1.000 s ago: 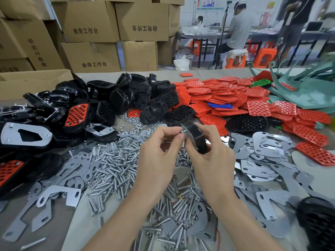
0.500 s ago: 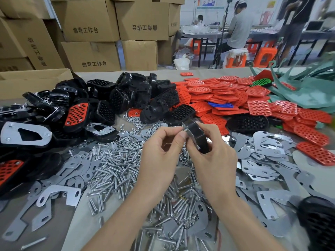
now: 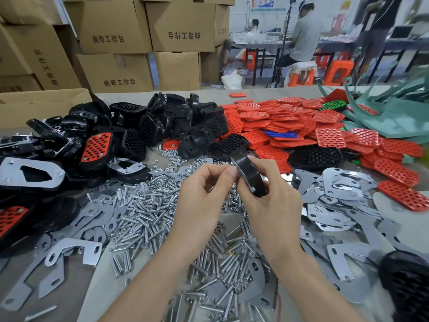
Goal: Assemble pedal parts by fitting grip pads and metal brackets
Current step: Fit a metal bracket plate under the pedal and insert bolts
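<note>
Your right hand curls around a black pedal, held edge-on above the bolts mid-worktop - your left hand, wrist raised, pinches its left rim with thumb and forefinger. Far cardboard boxes read "曲奇工作台".

Black pedal body held edge-on above table centre, tilted, silvery edge on left face. Right hand grips it from below. Left hand pinches at upper rim. Red perforated grip pads heaped back right. Flat grey metal brackets scattered right. Loose pedal bodies piled back left, one with red pad fitted.
</note>
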`<state>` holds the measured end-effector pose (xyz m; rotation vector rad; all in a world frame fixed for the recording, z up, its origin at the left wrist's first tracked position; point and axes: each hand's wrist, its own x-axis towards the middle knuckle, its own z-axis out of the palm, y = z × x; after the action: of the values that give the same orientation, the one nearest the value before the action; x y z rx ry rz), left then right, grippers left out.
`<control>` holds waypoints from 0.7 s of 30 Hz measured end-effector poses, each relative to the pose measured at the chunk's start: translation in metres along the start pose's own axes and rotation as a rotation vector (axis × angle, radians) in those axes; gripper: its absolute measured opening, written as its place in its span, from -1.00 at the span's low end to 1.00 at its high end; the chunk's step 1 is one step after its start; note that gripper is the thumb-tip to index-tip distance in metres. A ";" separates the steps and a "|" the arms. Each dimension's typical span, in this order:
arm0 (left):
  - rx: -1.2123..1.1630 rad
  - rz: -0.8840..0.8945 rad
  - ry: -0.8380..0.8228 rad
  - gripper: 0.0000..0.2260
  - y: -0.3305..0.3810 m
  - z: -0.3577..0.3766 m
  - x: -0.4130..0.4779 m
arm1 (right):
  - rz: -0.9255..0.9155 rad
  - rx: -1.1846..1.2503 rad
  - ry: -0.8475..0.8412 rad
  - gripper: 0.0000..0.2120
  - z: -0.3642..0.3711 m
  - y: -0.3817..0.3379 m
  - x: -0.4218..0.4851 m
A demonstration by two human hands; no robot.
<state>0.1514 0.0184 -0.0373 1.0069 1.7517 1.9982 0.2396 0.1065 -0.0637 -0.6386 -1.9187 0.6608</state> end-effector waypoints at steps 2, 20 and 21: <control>-0.027 -0.003 -0.001 -0.96 0.000 0.000 0.000 | -0.005 -0.008 0.003 -0.73 0.001 0.000 0.000; 0.199 0.103 0.057 -0.93 0.002 0.004 -0.007 | 0.044 0.055 -0.001 -0.80 0.004 0.004 0.001; 0.209 0.109 0.060 -0.94 0.002 0.004 -0.007 | 0.041 0.049 -0.002 -0.80 0.004 0.004 0.001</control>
<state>0.1594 0.0167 -0.0378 1.1407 2.0117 1.9578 0.2364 0.1095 -0.0674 -0.6484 -1.8897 0.7328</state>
